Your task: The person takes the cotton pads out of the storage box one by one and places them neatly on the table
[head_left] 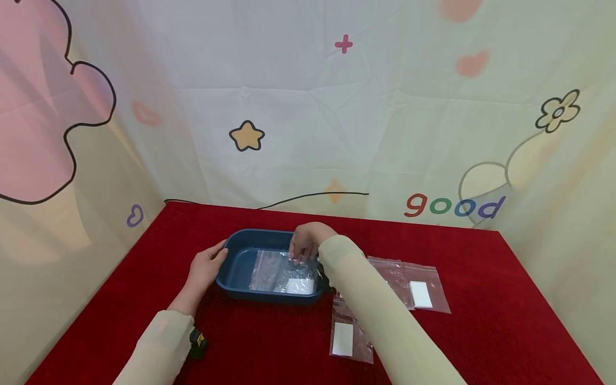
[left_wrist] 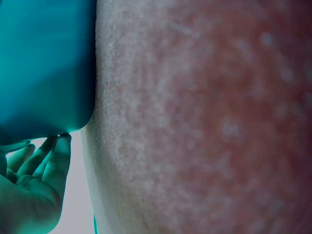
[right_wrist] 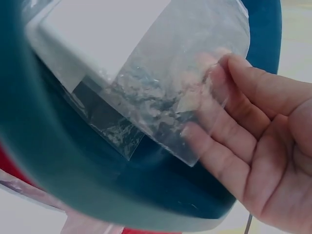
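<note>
A blue plastic basin [head_left: 239, 291] stands on the red cloth. At its left end my left hand [head_left: 207, 266] grips the rim, the thumb at the edge; in the left wrist view those fingers [left_wrist: 57, 163] lie against the basin's outer side. Over the basin's right part is my right hand [head_left: 308, 240]. It pinches the edge of a clear plastic zip bag [right_wrist: 168, 92] between thumb and fingers, the other fingers behind the film. A white card [head_left: 300, 286] shows in this bag. Beneath it in the right wrist view lies another clear bag [right_wrist: 109, 117].
Right of the basin, several clear bags with white cards lie on the red cloth [head_left: 269, 342]: one bag [head_left: 440, 291] at the far right, another bag [head_left: 360, 342] nearer. My right sleeve [head_left: 385, 310] covers part of them. A patterned curtain [head_left: 298, 155] hangs behind.
</note>
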Demonstrator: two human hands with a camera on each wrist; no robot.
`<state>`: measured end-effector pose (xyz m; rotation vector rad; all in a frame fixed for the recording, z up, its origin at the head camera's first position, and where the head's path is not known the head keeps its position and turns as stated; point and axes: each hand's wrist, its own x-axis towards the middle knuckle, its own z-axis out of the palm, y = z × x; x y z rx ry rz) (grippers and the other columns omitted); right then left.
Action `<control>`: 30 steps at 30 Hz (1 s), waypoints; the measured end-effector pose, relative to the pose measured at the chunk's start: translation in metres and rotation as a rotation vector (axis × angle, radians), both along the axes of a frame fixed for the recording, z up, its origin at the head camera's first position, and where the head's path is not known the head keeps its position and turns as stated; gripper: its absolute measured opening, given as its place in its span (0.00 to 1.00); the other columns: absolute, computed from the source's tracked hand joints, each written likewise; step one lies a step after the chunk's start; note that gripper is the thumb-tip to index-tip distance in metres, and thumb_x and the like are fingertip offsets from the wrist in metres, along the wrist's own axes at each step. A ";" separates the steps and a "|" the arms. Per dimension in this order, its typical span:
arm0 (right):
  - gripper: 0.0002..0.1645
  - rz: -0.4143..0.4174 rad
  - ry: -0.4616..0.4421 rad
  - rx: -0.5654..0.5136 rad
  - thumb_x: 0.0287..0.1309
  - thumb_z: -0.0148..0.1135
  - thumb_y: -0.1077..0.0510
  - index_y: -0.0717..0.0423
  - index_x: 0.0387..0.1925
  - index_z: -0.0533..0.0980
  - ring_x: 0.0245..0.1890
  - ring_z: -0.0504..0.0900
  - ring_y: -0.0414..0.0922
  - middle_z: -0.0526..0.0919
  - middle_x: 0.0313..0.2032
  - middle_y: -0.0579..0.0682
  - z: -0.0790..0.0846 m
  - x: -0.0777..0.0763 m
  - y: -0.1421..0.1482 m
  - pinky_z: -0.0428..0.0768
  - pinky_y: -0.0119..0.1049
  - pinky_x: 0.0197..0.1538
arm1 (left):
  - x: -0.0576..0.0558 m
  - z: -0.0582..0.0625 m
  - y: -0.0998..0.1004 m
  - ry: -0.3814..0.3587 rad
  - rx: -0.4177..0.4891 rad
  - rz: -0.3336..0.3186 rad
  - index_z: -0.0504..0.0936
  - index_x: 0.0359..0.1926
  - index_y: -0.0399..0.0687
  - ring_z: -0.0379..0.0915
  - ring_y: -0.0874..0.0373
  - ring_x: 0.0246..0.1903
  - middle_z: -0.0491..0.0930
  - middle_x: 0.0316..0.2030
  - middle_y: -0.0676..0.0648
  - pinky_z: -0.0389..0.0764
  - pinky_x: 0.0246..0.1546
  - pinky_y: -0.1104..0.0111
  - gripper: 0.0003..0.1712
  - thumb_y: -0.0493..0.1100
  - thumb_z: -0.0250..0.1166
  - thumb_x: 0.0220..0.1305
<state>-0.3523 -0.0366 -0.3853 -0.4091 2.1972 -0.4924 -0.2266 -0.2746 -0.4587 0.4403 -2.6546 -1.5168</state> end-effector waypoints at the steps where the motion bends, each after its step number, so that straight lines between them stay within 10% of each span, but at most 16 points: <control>1: 0.07 -0.007 -0.004 -0.005 0.66 0.65 0.60 0.54 0.31 0.85 0.40 0.80 0.44 0.86 0.32 0.47 0.000 0.000 0.000 0.84 0.37 0.49 | 0.000 0.000 0.000 -0.001 0.001 0.000 0.65 0.75 0.39 0.58 0.36 0.76 0.64 0.75 0.34 0.68 0.73 0.45 0.28 0.43 0.50 0.80; 30: 0.10 -0.022 -0.077 -0.144 0.70 0.61 0.59 0.58 0.44 0.87 0.26 0.85 0.38 0.87 0.25 0.47 0.010 -0.007 0.005 0.82 0.28 0.35 | -0.002 -0.001 -0.001 -0.015 0.000 -0.003 0.64 0.76 0.40 0.57 0.35 0.76 0.63 0.75 0.33 0.68 0.73 0.44 0.29 0.44 0.50 0.80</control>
